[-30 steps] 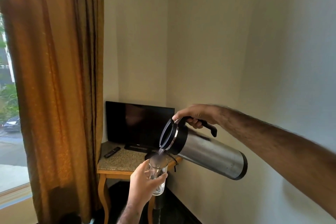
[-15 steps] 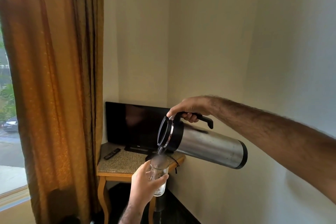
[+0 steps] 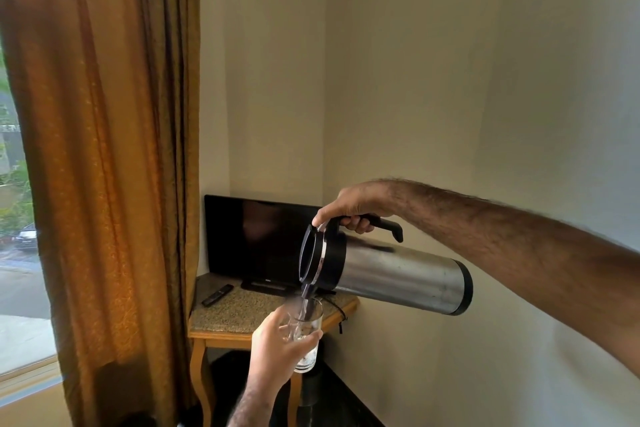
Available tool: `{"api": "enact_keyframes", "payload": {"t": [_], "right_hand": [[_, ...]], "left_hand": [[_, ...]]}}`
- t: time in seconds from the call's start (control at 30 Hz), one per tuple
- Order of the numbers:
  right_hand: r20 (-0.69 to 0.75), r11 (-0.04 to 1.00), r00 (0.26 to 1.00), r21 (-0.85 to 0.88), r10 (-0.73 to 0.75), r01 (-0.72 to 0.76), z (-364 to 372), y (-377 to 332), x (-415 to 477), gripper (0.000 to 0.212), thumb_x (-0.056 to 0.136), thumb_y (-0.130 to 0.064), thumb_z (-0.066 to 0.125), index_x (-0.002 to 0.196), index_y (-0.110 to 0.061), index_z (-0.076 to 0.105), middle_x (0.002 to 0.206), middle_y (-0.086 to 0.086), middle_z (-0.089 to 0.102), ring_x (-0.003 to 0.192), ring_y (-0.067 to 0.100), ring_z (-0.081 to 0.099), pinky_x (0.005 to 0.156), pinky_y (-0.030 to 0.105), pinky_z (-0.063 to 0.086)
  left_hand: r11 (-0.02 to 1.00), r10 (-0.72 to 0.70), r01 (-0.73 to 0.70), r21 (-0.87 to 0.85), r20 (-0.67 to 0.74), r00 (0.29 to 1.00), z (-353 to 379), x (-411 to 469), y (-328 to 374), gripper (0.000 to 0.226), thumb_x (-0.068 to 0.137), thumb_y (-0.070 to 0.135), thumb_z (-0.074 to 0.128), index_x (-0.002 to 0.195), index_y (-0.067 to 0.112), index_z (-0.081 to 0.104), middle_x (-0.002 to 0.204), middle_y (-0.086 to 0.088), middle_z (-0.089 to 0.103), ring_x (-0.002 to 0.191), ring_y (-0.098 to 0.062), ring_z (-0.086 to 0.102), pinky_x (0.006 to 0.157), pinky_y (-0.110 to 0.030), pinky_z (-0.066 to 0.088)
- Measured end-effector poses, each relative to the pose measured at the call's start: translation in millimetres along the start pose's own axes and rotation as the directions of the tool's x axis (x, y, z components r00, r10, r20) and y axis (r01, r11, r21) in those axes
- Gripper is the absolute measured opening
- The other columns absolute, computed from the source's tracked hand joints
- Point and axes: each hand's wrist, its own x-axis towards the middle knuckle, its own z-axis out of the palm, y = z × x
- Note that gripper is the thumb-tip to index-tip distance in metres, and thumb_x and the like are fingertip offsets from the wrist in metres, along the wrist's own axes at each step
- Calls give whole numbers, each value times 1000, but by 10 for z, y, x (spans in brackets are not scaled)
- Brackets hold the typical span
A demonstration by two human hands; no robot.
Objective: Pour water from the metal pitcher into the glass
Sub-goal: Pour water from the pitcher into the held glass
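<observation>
Within left fingers (image 3: 304, 345), glass (image 3: 308, 333)

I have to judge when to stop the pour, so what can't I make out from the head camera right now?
- Water level in the clear drinking glass: the left hand wraps its near side.
- How much water remains: the steel metal pitcher is opaque.
- Black pitcher handle: partly covered by the right hand.
- Brand mark on the black television: too small.
- Black remote control buttons: too small.
</observation>
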Motion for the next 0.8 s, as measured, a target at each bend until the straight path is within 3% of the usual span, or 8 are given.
{"api": "enact_keyframes", "payload": {"t": [0.23,0.33,0.47,0.57,0.63,0.7,0.8], "right_hand": [[-9,1000,1000,-20,15,-15,-16,-51,71,50,81,-56,78,58,-22,49,51,-4,43,42,13,40,47,24,37],[-12,999,1000,-24,22,-22,-17,-67,95,50,79,-57,78,56,-22,50,51,-4,43,41,13,41,45,23,37],[-13,998,999,-49,30,-30,-1,-117,67,50,86,-53,75,57,-21,49,52,-3,41,44,14,39,48,25,36],[-16,998,1000,-61,8,-9,23,-164,-32,42,90,-50,72,72,-17,52,61,0,43,51,16,40,51,29,36],[-28,998,999,-56,-23,22,38,-194,-130,36,93,-47,70,87,-15,55,69,2,48,57,17,44,54,29,39],[-36,998,999,-62,-30,27,58,-235,-219,34,95,-45,68,91,-14,54,72,4,49,60,18,44,57,29,38],[-26,997,999,-80,-27,24,83,-315,-241,35,98,-43,65,100,-10,53,75,6,47,62,18,42,59,30,37]], "left_hand": [[1000,-4,4,-3,-10,1000,9,73,-9,61,73,21,95,128,23,70,118,6,77,104,-9,76,85,-28,65],[1000,3,-3,-11,-9,1000,19,87,-12,56,73,21,95,124,28,72,114,9,78,101,-6,76,79,-19,62],[1000,-4,3,-21,-10,1000,43,119,-53,54,73,20,95,122,28,73,112,8,79,101,-9,79,85,-33,68],[1000,-6,6,-26,-13,1000,40,157,-95,56,73,19,95,124,24,72,115,6,78,105,-12,78,87,-35,67],[1000,-6,6,-18,-17,1000,30,176,-113,57,73,18,95,125,23,72,114,6,78,101,-8,79,81,-27,67],[1000,-5,5,-22,-18,1000,27,179,-120,57,72,16,95,123,24,72,112,6,79,95,0,78,72,-19,65],[1000,-5,4,-19,-24,1000,14,186,-128,56,72,18,95,121,29,72,112,9,79,93,1,77,72,-18,64]]}}
